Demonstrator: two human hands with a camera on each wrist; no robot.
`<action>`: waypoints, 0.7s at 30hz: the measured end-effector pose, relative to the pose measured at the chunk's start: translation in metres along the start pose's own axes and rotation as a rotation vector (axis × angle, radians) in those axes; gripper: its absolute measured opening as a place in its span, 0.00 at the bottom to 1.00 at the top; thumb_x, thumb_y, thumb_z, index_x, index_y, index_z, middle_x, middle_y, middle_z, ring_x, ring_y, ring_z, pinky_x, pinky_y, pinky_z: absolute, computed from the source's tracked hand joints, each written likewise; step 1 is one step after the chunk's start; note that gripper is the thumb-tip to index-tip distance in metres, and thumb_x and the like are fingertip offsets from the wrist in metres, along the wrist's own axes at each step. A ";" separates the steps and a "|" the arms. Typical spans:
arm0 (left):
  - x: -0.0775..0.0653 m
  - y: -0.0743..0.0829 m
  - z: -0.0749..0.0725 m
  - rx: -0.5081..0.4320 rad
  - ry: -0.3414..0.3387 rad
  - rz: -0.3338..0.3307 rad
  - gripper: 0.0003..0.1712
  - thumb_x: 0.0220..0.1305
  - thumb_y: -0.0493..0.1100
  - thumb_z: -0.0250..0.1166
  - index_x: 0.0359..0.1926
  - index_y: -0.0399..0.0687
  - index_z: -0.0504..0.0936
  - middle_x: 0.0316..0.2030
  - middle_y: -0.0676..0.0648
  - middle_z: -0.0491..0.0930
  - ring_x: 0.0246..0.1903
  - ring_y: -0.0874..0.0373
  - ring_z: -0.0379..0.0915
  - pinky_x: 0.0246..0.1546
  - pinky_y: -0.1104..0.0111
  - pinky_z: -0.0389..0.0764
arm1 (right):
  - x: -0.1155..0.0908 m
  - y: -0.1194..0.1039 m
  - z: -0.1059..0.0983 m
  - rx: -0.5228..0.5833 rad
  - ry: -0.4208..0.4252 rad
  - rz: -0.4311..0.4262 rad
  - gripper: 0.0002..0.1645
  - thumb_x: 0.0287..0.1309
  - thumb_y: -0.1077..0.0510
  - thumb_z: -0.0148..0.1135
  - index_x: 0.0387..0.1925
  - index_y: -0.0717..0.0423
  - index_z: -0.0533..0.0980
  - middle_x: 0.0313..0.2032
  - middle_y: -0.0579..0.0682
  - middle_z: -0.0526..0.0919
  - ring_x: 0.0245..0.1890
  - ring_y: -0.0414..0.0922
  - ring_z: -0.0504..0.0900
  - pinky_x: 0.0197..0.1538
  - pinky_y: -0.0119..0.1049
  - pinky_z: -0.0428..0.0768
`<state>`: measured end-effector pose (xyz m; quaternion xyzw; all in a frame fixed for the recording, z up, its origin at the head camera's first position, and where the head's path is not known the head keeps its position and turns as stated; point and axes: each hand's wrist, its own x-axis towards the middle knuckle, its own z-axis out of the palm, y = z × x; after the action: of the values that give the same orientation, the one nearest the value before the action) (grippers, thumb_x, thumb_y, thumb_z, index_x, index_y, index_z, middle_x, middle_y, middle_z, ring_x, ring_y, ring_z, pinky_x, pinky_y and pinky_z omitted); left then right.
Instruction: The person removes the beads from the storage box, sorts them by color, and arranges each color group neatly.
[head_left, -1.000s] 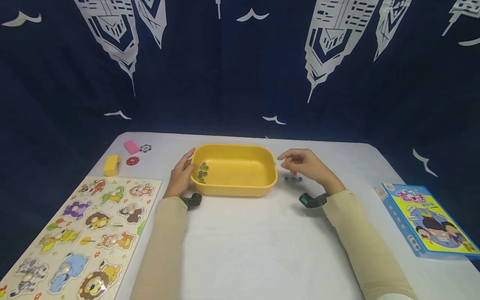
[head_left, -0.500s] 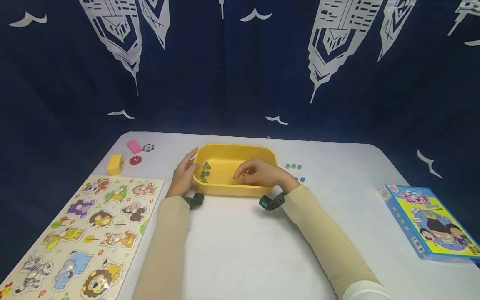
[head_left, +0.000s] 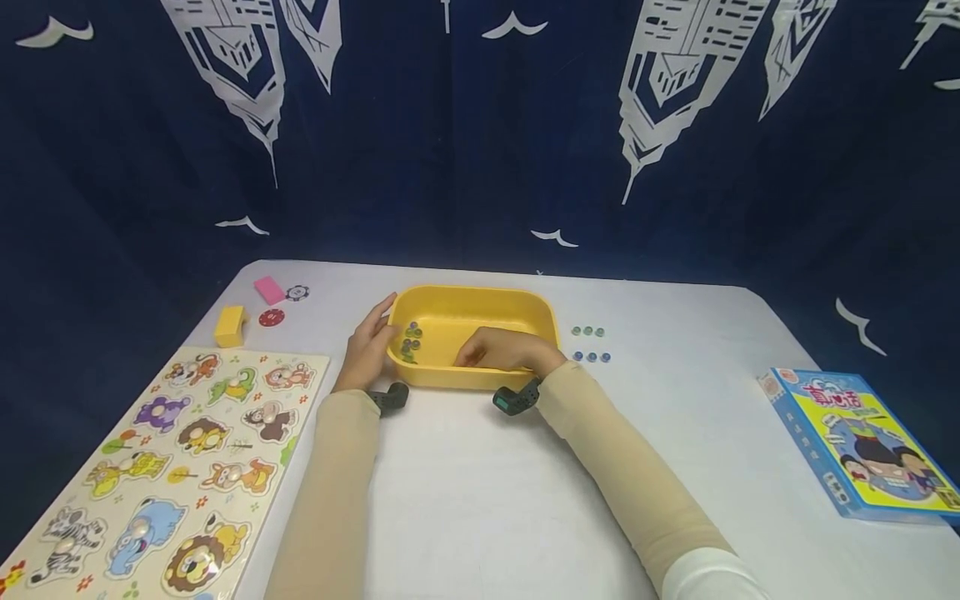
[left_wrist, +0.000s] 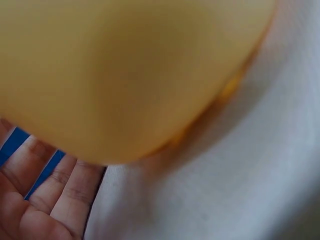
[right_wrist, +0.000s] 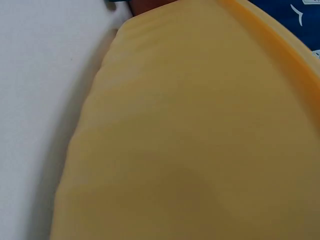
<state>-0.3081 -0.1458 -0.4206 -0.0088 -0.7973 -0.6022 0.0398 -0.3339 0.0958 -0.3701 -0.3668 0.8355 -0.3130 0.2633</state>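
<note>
The yellow plastic basin (head_left: 487, 379) stands on the white table. My left hand (head_left: 365, 348) holds its left end, with the thumb at the rim and the fingers along the outside; several of those fingers (left_wrist: 75, 187) show beside the blurred wall in the left wrist view. Over the front rim, my right hand (head_left: 506, 347) reaches down into the basin. Its fingertips are hidden, so whether they hold anything cannot be seen. Several small marbles (head_left: 411, 343) lie at the basin's left end. Right of the basin are a row of three green marbles (head_left: 588, 331) and a row of three blue marbles (head_left: 592, 357).
An animal peg puzzle board (head_left: 168, 467) lies at the left. Behind it are a yellow block (head_left: 229, 326), a pink block (head_left: 269, 291), a red chip (head_left: 272, 317) and a black-and-white chip (head_left: 297, 292). A blue-and-yellow box (head_left: 862, 442) lies at the right edge.
My right hand has moved left from above the marble rows into the basin and then lower, uncovering the green row. The left hand has stayed at the basin's left end.
</note>
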 end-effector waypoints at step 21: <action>-0.001 0.000 -0.001 0.030 -0.010 0.022 0.36 0.70 0.48 0.48 0.78 0.64 0.56 0.69 0.43 0.69 0.70 0.45 0.62 0.73 0.48 0.55 | -0.060 -0.003 -0.028 0.346 0.256 -0.063 0.15 0.56 0.65 0.70 0.45 0.66 0.81 0.44 0.59 0.85 0.44 0.56 0.86 0.52 0.43 0.83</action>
<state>-0.3075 -0.1470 -0.4204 -0.0202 -0.8063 -0.5896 0.0427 -0.3158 0.1497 -0.3366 -0.2996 0.7841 -0.5038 0.2042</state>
